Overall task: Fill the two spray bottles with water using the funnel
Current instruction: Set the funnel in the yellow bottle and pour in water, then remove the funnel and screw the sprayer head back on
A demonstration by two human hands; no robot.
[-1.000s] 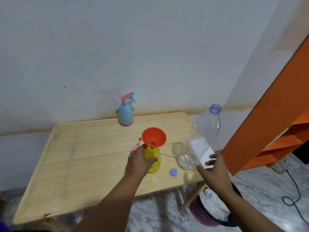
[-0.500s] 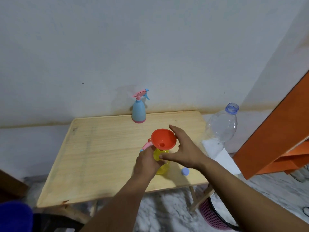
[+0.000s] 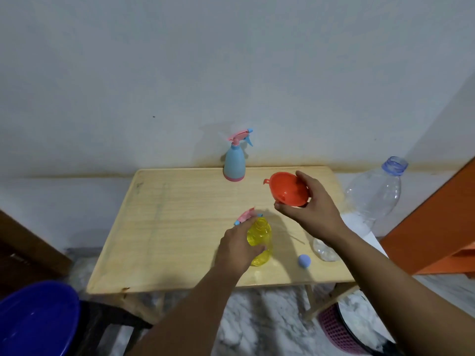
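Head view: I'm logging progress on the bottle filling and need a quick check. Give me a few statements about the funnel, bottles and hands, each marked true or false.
1. The right hand holds the orange funnel clear of the yellow spray bottle. True.
2. The yellow spray bottle has its spray head screwed on. False: its neck is open, and the pink spray head lies on the table beside it.
3. The left hand grips the yellow spray bottle. True.
4. The blue spray bottle lies on its side. False: it stands upright at the table's far edge.
5. The clear bottle is capped. False: its blue cap lies on the table.
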